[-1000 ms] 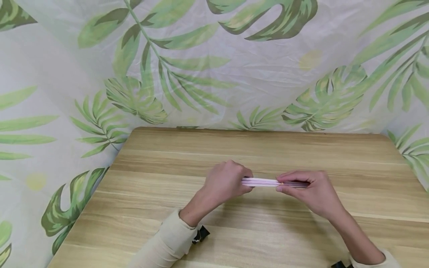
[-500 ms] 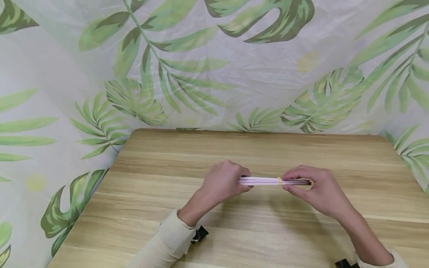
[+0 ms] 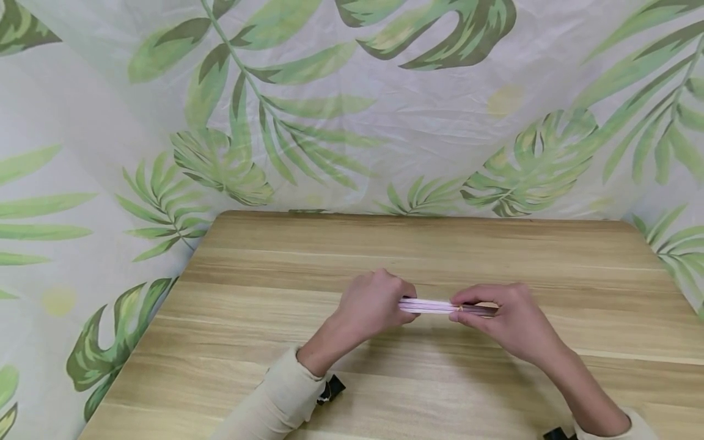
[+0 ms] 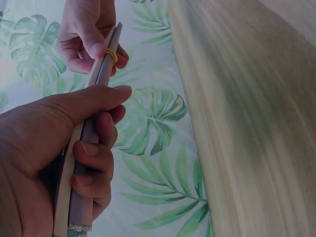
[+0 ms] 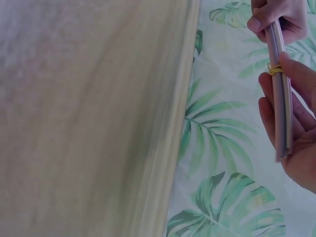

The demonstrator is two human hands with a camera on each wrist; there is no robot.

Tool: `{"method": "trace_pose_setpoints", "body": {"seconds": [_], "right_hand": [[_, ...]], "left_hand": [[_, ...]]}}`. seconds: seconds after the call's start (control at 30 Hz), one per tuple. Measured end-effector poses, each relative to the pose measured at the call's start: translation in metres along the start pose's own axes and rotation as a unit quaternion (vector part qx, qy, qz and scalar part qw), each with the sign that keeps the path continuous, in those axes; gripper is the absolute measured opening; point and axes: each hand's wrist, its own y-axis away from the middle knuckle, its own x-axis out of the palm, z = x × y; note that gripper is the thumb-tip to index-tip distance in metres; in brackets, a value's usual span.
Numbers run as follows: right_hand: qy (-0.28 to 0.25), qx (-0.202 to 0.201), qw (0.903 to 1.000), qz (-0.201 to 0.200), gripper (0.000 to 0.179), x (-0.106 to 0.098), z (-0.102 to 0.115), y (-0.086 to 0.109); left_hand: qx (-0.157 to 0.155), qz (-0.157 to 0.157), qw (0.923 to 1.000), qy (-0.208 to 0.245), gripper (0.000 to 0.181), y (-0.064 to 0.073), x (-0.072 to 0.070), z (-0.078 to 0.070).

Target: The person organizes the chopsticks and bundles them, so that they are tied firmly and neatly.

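Observation:
A bundle of slim, flat pale-pink strips (image 3: 431,306) is held level above the table, between both hands. Its left part lies in my left hand (image 3: 373,307), which has its fingers curled round it in the left wrist view. A yellow rubber band (image 5: 275,70) circles the bundle near its right end. My right hand (image 3: 516,319) pinches the bundle at the band with thumb and fingertips, and the darker right end reaches in toward the palm. The left hand hides much of the left part in the head view.
A wood-grain table (image 3: 308,244) spreads beneath the hands. Behind it hangs a white cloth (image 3: 429,122) printed with green leaves. Black camera mounts (image 3: 332,389) sit at the wrists, by the cream sleeves (image 3: 275,397).
The right hand slid right along the bundle, baring the rubber band, then came back left over it. Both hands and the bundle are now slightly lower in the head view.

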Motion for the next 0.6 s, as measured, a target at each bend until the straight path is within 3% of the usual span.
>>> {"method": "trace_pose_setpoints", "body": {"seconds": [0.27, 0.6], "right_hand": [[0.041, 0.021, 0.9983, 0.035, 0.029, -0.018, -0.001, 0.001], [0.022, -0.039, 0.9989, -0.014, 0.031, -0.005, -0.006, 0.000]], "left_hand": [[0.001, -0.008, 0.9996, 0.029, 0.012, 0.000, 0.000, 0.003], [-0.003, -0.004, 0.9996, 0.028, 0.014, 0.000, -0.002, 0.005]]}}
